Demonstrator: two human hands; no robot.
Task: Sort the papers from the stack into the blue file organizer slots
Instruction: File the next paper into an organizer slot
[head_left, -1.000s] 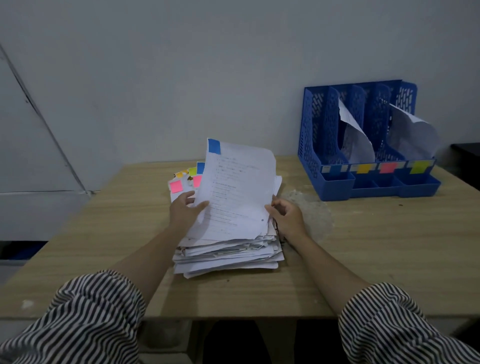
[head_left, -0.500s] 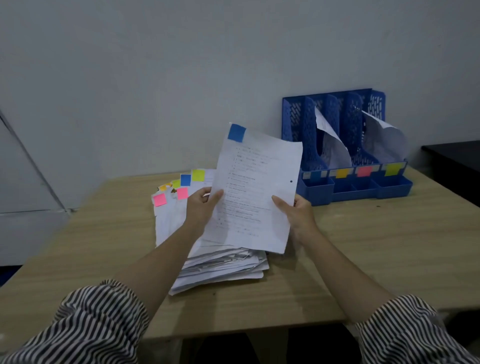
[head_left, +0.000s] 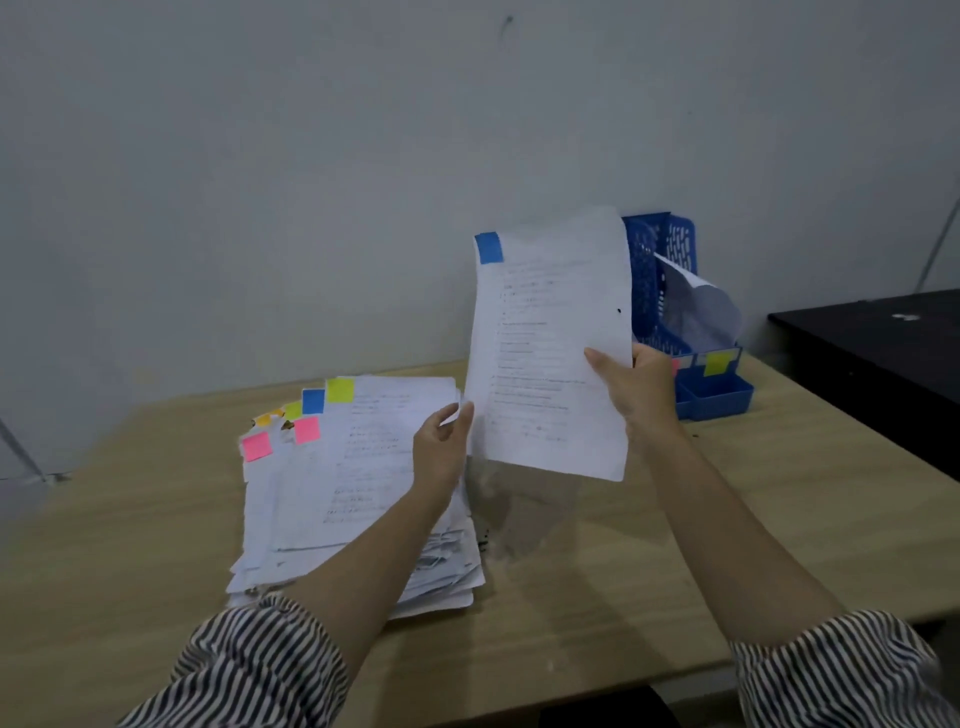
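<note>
A white printed sheet (head_left: 550, 338) with a blue tag at its top left corner is held upright above the table. My right hand (head_left: 636, 387) pinches its right edge. My left hand (head_left: 441, 447) has its thumb and fingertips at the sheet's lower left edge; whether they grip it I cannot tell. The paper stack (head_left: 353, 467) lies under my left forearm, with pink, yellow, blue and orange tags fanned at its far left. The blue file organizer (head_left: 717, 397) stands at the back right, mostly hidden by the sheet. A curled paper (head_left: 701, 306) sits in its rightmost slot, above a yellow label.
The wooden table (head_left: 779, 493) carries everything, and a grey wall rises just behind it. A black table or cabinet (head_left: 872, 353) stands close to the right of the organizer. The table's front edge runs below my striped sleeves.
The blue-tagged sheet came off the stack and moved up and right, in front of the organizer. My view turned left and came closer.
</note>
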